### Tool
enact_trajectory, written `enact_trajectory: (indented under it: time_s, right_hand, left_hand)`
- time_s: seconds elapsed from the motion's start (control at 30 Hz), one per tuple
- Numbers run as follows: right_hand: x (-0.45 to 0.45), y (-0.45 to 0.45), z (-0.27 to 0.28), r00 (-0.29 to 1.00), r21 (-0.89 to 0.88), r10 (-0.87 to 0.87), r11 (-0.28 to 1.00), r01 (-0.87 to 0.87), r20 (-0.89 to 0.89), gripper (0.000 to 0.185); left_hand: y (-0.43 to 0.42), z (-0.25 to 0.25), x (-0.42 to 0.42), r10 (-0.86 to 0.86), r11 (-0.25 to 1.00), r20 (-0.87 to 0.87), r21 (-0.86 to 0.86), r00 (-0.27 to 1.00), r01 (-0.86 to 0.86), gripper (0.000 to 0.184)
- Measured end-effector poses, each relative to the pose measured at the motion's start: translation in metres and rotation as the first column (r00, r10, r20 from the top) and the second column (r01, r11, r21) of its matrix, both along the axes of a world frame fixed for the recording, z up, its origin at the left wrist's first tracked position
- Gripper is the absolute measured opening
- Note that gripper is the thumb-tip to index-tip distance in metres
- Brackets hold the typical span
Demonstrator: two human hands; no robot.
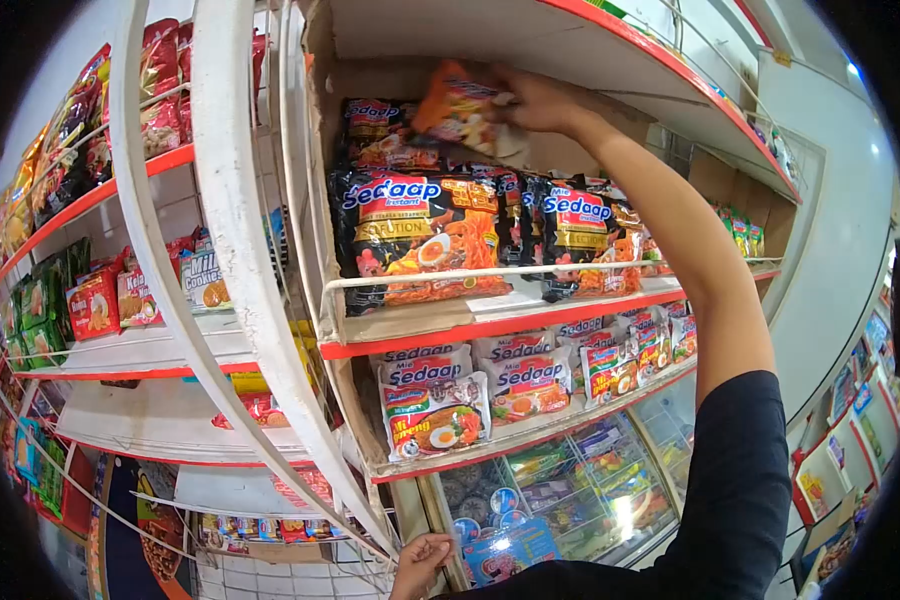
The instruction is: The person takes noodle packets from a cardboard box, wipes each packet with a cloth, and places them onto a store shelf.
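Up on the upper shelf, my right hand (pixel 540 102) grips an orange instant noodle packet (pixel 457 108), held tilted above the rows at the back and somewhat blurred. Beneath it stand black Mie Sedaap noodle packets (pixel 425 235), with another black noodle packet (pixel 580 235) to the right. My left hand (pixel 423 567) is low in the view, fingers curled together, beside the edge of a glass-topped display case (pixel 590 490); nothing shows in it. White Mie Sedaap noodle packets (pixel 435 405) fill the shelf below the black ones.
A wire rail (pixel 510 270) runs along the front of the upper shelf. White metal uprights (pixel 240 200) separate it from the left rack, where cookie packets (pixel 205 275) and snack bags (pixel 160 90) stand. A shelf board (pixel 610 45) hangs over my right arm.
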State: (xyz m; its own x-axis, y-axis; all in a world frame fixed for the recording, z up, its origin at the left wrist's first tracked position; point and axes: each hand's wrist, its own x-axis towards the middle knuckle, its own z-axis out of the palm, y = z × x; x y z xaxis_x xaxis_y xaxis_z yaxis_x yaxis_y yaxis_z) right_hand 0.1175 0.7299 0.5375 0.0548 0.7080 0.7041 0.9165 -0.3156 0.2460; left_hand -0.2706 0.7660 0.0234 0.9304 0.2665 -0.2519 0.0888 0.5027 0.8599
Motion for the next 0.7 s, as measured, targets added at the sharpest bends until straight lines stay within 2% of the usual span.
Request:
enact_trajectory:
  time_s: [0.03,0.07,0.13,0.2,0.23,0.3,0.33,0.4,0.43,0.47,0.5,0.6,0.63,0.7]
  right_hand:
    - [-0.025,0.01,-0.001,0.999,-0.016,-0.034,0.999,0.034,-0.007,0.052]
    - [-0.029,0.023,-0.001,0.999,0.007,0.012,1.0,-0.012,-0.048,0.051]
    - [-0.034,0.045,0.003,0.994,0.034,0.068,0.997,-0.065,-0.09,0.05]
    - [-0.043,0.062,0.01,0.972,-0.05,0.2,0.977,-0.207,-0.125,0.048]
    - [-0.049,0.069,0.01,0.971,-0.046,0.204,0.976,-0.211,-0.128,0.048]
    - [-0.062,0.077,0.008,0.947,-0.168,0.127,0.969,-0.182,-0.297,0.047]
    - [-0.055,0.086,0.006,0.945,-0.167,0.123,0.97,-0.179,-0.302,0.047]
    - [-0.043,0.101,0.005,0.979,-0.241,0.2,0.949,-0.202,-0.033,0.047]
    - [-0.045,0.098,0.005,0.979,-0.238,0.199,0.95,-0.202,-0.037,0.047]
    - [-0.046,0.093,0.007,0.978,-0.246,0.151,0.952,-0.182,-0.142,0.048]
    - [-0.052,0.089,0.008,0.964,-0.258,0.1,0.952,-0.165,-0.245,0.048]
    - [-0.02,0.104,0.01,0.951,-0.219,0.044,0.969,-0.116,-0.306,0.049]
    - [-0.016,0.105,0.009,0.95,-0.219,0.042,0.969,-0.114,-0.309,0.049]
    - [-0.019,0.106,0.005,0.996,-0.125,0.002,0.992,-0.014,-0.092,0.049]
  left_hand:
    - [0.0,-0.002,0.001,0.015,1.0,-0.007,-0.014,1.0,-0.015,0.021]
    - [0.0,0.0,0.002,0.015,1.0,-0.008,-0.012,1.0,-0.015,0.021]
    - [-0.001,0.008,0.006,0.0,0.994,0.005,0.108,1.0,-0.001,0.021]
    - [-0.003,0.013,0.009,0.007,0.995,0.003,0.095,1.0,-0.007,0.021]
    - [-0.004,0.014,0.009,0.006,0.997,0.006,0.081,1.0,-0.006,0.021]
    - [-0.005,0.012,0.009,0.002,0.997,0.035,0.071,0.999,-0.004,0.021]
    - [-0.006,0.016,0.009,0.001,0.998,0.029,0.063,1.0,-0.003,0.021]
    - [-0.005,0.014,0.007,-0.002,0.998,0.018,0.059,1.0,0.001,0.021]
    - [-0.003,0.007,0.008,-0.016,0.999,0.061,0.05,0.998,0.013,0.021]
    - [-0.002,0.003,0.007,-0.028,0.999,0.104,0.041,0.994,0.024,0.02]
    - [-0.002,0.005,0.005,-0.025,0.999,0.102,0.04,0.994,0.021,0.02]
    - [-0.001,0.009,-0.001,0.016,1.0,0.054,-0.024,0.998,-0.015,0.019]
    - [-0.001,0.007,-0.002,0.016,0.999,0.06,-0.032,0.998,-0.014,0.019]
    - [-0.001,0.005,-0.003,0.011,0.999,0.064,-0.039,0.998,-0.008,0.019]
